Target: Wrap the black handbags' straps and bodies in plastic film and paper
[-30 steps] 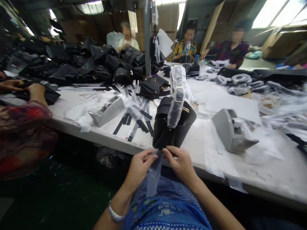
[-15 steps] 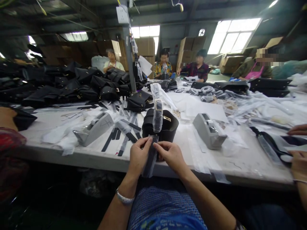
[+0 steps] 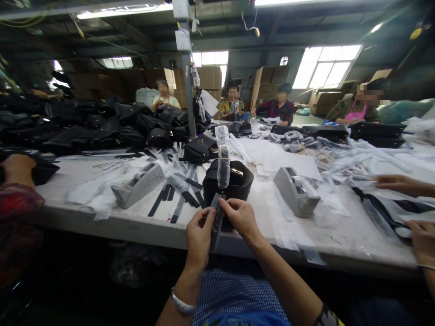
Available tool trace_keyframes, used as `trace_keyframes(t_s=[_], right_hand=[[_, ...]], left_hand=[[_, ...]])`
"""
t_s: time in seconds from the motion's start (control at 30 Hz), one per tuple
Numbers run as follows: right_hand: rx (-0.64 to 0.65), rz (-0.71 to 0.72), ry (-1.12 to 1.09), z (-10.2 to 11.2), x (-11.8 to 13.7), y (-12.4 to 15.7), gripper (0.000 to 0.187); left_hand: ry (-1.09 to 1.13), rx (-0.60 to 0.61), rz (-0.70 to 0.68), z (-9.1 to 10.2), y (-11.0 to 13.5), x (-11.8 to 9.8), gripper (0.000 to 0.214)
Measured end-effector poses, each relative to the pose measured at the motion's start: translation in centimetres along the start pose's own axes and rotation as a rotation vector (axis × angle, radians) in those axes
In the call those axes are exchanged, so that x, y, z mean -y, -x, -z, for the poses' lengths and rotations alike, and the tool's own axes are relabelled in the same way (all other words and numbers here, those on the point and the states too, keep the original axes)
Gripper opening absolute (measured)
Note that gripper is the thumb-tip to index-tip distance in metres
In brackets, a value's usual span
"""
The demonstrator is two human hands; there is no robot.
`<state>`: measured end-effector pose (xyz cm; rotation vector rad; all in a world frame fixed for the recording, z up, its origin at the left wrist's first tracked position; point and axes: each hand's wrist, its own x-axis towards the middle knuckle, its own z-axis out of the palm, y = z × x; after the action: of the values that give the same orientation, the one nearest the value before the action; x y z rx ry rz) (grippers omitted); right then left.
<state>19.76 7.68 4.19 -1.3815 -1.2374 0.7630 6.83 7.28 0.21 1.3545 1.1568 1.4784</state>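
Strap pinched by left fingers beside right fingers.

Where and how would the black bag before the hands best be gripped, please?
The black bag is probably best gripped by its right wall, from the right: a gap lies beside it, while the wrapped strap, the left hand and the right hand crowd its front.

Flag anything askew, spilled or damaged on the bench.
Just untidy: black strips lie at odd angles left of the black bag, and clear film droops over the bench edge. No spill or damage evident.
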Motion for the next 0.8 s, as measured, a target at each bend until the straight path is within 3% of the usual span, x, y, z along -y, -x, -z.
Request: trace_keyframes(t_s=[0.1, 0.23, 0.33, 0.47, 0.57, 0.63, 0.73, 0.8], right_hand=[[0.006, -0.035, -0.050, -0.3, -0.5, -0.5, 0.044], [0.074, -0.102, -0.182, -0.7, -1.4, -0.5, 0.053], [0.142, -0.088, -0.294, -0.7, -1.4, 0.0, 0.055], [0.142, -0.049, -0.180, -0.5, -1.0, 0.4, 0.047], [0.159, -0.080, -0.211, -0.1, -0.7, 0.5, 0.048], [0.169, -0.093, -0.235, 0.1, -0.7, 0.4, 0.047], [0.176, -0.087, -0.228, 0.3, -0.8, 0.2, 0.048], [0.173, -0.064, -0.211, 0.2, -0.9, 0.1, 0.049]], left_hand=[[-0.135, -0.016, -0.184, 0.4, 0.0, 0.1, 0.024], [-0.294, 0.061, -0.358, 1.1, 0.1, 0.0, 0.024], [-0.392, 0.126, -0.419, 1.5, 0.1, -0.3, 0.025], [-0.470, 0.190, -0.466, 2.0, 0.6, -0.9, 0.026], [-0.430, 0.259, -0.480, 2.7, 1.4, -1.5, 0.026], [-0.353, 0.198, -0.392, 3.3, 1.5, -2.0, 0.025], [-0.136, 0.011, -0.021, 3.6, 0.9, -2.3, 0.032], [0.004, 0.059, 0.195, 3.2, 0.3, -2.3, 0.042]])
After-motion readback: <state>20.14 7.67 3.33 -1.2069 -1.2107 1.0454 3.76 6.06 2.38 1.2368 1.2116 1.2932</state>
